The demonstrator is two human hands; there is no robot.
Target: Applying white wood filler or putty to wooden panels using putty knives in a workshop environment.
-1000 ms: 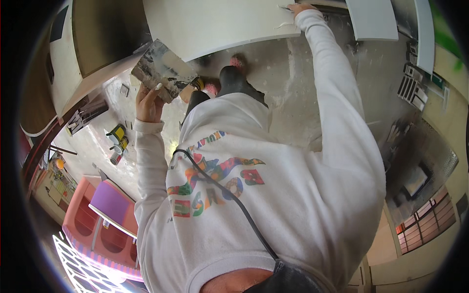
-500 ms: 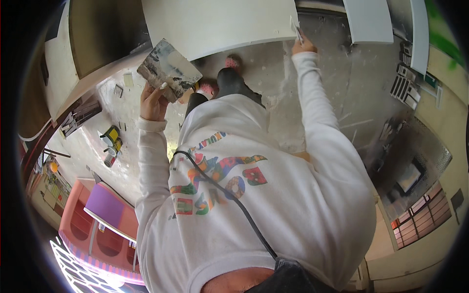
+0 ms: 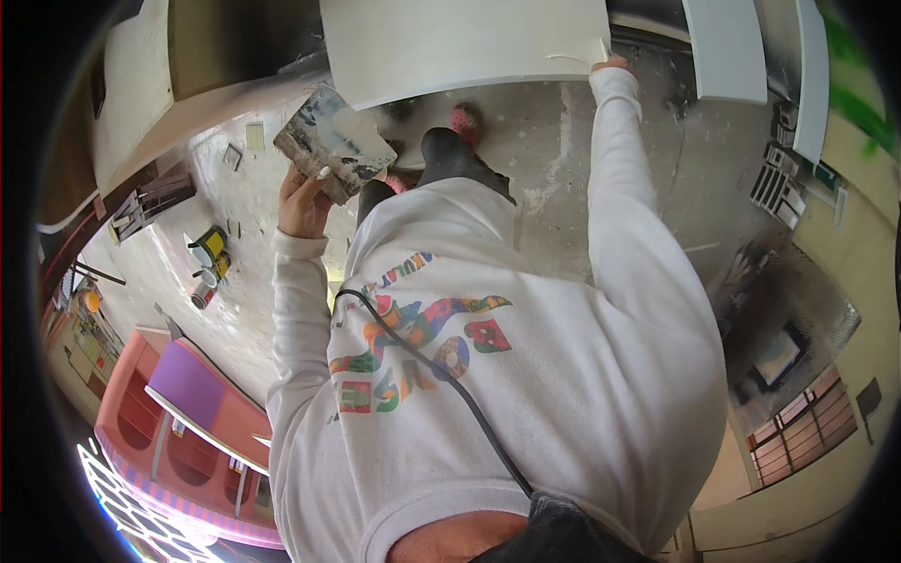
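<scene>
My left hand (image 3: pixel 304 202) grips the near edge of a flat, squarish putty board (image 3: pixel 340 139), tilted and smeared grey, white and black. A white smear sits on one fingertip. With the arm stretched forward, my right hand (image 3: pixel 615 63) is closed around a putty knife (image 3: pixel 603 47), mostly hidden by the hand. Its blade is at the right edge of a large white panel (image 3: pixel 460 42), close to the surface. A faint line of pale putty (image 3: pixel 568 58) lies on the panel just left of the blade.
Further white panels (image 3: pixel 727 52) stand at the far right. On the stained floor at left lie a yellow-and-black container (image 3: pixel 211 246) and a can (image 3: pixel 203 296). A pink and purple cabinet (image 3: pixel 192 394) stands at lower left. A dark cable (image 3: pixel 441 375) runs down my shirt.
My right hand has moved forward and right, bringing the knife to the panel's edge. A putty line now shows there. The whole view has shifted slightly; my left hand still holds the board.
</scene>
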